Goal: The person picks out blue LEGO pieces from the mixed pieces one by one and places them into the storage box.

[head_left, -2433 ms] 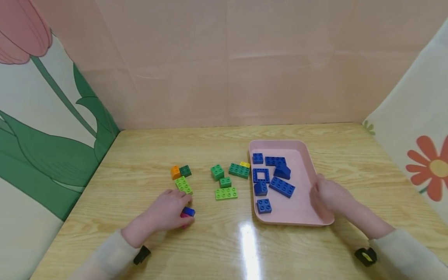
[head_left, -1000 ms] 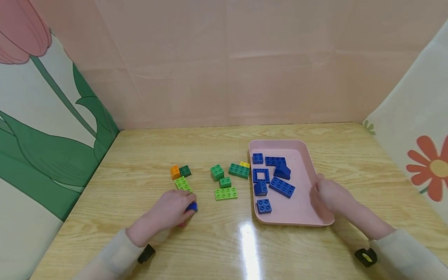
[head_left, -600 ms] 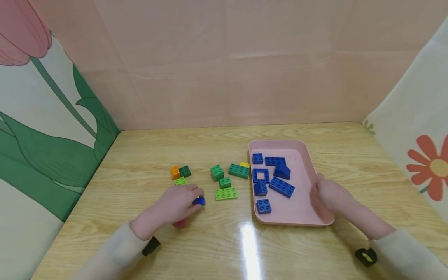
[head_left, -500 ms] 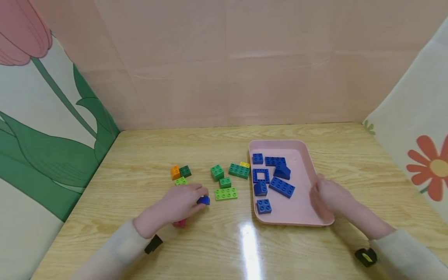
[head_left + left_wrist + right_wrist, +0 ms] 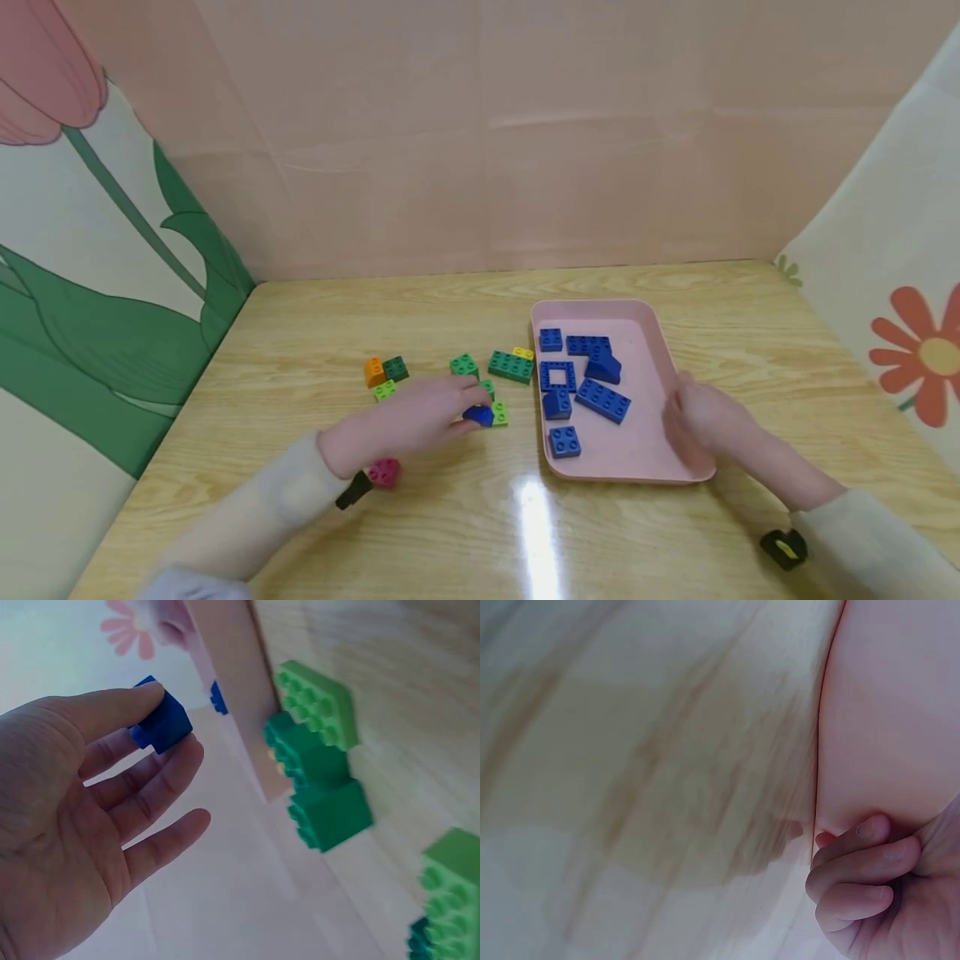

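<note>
My left hand point(image 5: 427, 410) pinches a small blue toy brick point(image 5: 166, 724) between thumb and fingers, raised over the green bricks at the table's middle. In the left wrist view the ring and little fingers stand free of it. My right hand point(image 5: 712, 417) grips the right wall of a pink tray point(image 5: 637, 454); the right wrist view shows its fingers curled at the tray's side point(image 5: 889, 712). Several blue bricks point(image 5: 604, 401) lie in the tray, mostly toward its left side. A light green brick point(image 5: 499, 414) is partly hidden behind the left hand.
Left of the tray lie a green brick point(image 5: 512, 367), a yellow brick point(image 5: 523, 353) and another green brick point(image 5: 464, 365). Farther left are an orange brick point(image 5: 374, 372) and a dark green one point(image 5: 395, 368). A pink brick point(image 5: 384, 472) sits beside the left wrist.
My left hand has picked up the blue brick from beside the pink one and moved it right, toward the tray. The right hand and the tray have stayed in place.
</note>
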{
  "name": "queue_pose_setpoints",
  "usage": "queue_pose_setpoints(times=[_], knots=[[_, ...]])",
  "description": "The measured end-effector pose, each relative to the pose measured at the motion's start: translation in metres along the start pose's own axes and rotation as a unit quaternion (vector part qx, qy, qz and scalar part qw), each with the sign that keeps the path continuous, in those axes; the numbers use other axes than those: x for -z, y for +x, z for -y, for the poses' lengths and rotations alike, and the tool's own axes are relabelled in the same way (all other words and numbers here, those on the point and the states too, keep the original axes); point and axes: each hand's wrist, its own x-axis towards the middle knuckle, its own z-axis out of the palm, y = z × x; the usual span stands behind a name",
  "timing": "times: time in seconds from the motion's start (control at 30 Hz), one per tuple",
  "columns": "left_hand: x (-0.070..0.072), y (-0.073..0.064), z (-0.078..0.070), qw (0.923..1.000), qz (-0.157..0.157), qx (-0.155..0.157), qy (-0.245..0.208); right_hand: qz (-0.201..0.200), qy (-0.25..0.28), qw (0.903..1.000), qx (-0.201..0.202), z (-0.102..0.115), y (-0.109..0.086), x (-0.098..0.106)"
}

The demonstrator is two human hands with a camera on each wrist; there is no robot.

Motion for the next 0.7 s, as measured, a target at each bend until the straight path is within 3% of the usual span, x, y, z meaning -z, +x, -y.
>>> queue_pose_setpoints(times=[0.4,0.7], knots=[[0.025,0.057,-0.019,0.9956,-0.039,-0.084,0.016,-0.032,-0.006,0.9991,0.029,-0.002,0.000,-0.003],[0.039,0.091,-0.032,0.9932,-0.039,-0.100,0.044,-0.034,-0.006,0.9990,0.029,-0.003,0.000,-0.003]])
